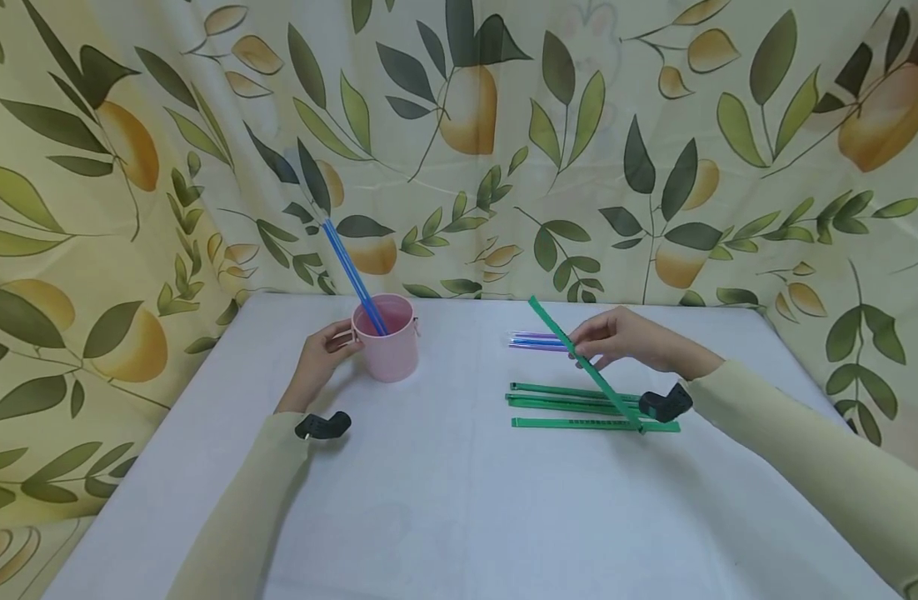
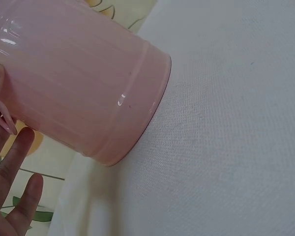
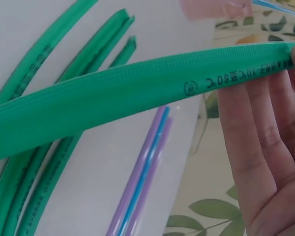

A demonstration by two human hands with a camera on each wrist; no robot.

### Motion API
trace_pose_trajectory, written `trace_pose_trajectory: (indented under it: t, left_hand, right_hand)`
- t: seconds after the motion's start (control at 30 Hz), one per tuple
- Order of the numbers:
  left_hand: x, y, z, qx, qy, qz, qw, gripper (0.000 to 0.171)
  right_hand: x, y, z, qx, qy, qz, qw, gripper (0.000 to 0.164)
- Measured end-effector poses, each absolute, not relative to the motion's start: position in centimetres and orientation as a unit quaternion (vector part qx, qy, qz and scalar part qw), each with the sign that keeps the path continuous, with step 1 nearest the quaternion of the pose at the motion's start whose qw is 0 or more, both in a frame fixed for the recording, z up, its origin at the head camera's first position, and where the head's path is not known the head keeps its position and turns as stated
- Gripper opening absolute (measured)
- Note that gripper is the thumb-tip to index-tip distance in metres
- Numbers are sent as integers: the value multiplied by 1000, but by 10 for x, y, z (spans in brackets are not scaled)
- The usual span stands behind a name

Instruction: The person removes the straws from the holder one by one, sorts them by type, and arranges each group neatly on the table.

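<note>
My left hand (image 1: 326, 354) grips the side of a pink bucket (image 1: 390, 354), its thumb against the wall by a small pink handle (image 2: 5, 118). The bucket stands upright on the table, with blue straws (image 1: 354, 275) in clear wrappers leaning out of it. My right hand (image 1: 616, 340) pinches a long green wrapped straw (image 1: 601, 383) near its upper part and holds it slanted above the table. Black print shows on its wrapper in the right wrist view. Below it lie several more green wrapped straws (image 1: 541, 423), roughly side by side.
Purple and blue straws (image 1: 534, 342) in clear wrappers lie behind the green ones, partly hidden by the right hand. A white cloth covers the table (image 1: 429, 500). A curtain (image 1: 474, 208) printed with fruit and leaves hangs behind and at the left.
</note>
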State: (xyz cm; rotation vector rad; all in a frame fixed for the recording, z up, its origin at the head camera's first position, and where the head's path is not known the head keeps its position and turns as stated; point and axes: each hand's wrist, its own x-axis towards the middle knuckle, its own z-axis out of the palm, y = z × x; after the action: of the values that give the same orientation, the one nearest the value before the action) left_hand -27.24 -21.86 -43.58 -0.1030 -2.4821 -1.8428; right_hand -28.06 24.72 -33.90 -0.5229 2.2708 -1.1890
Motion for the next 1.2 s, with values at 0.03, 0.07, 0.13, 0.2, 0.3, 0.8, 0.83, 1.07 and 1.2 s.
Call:
trace_pose_trajectory:
  t: [0.03, 0.07, 0.13, 0.2, 0.3, 0.8, 0.83, 1.07, 1.2]
  left_hand:
    - [-273, -219, -436, -33, -801, -597, 23, 53]
    - [-273, -218, -436, -33, -800, -599, 23, 53]
    - [-274, -218, -437, -33, -795, -605, 22, 53]
    - [-274, -218, -437, -31, -791, -610, 23, 53]
    - [-274, -219, -437, -30, -789, -613, 24, 53]
    - [-272, -217, -432, -27, -800, -599, 18, 51]
    - [-274, -218, -436, -29, -804, -594, 22, 52]
    - [-274, -218, -438, -30, -800, -599, 23, 51]
    - [-274, -219, -437, -24, -800, -599, 22, 51]
  right_hand:
    - [-281, 248, -341, -195, 841, -427, 268, 32]
    - [-280, 249, -342, -198, 844, -415, 277, 32]
    - [-280, 251, -346, -205, 850, -387, 293, 32]
    - [-280, 253, -350, -213, 854, -361, 308, 31]
    - [-280, 255, -356, -225, 855, -335, 327, 29]
    - [-290, 250, -380, -255, 863, -273, 341, 16]
    - [-291, 248, -383, -255, 864, -271, 340, 15]
    - [-291, 244, -397, -254, 866, -270, 336, 14]
    - [-291, 244, -401, -259, 866, -275, 326, 15]
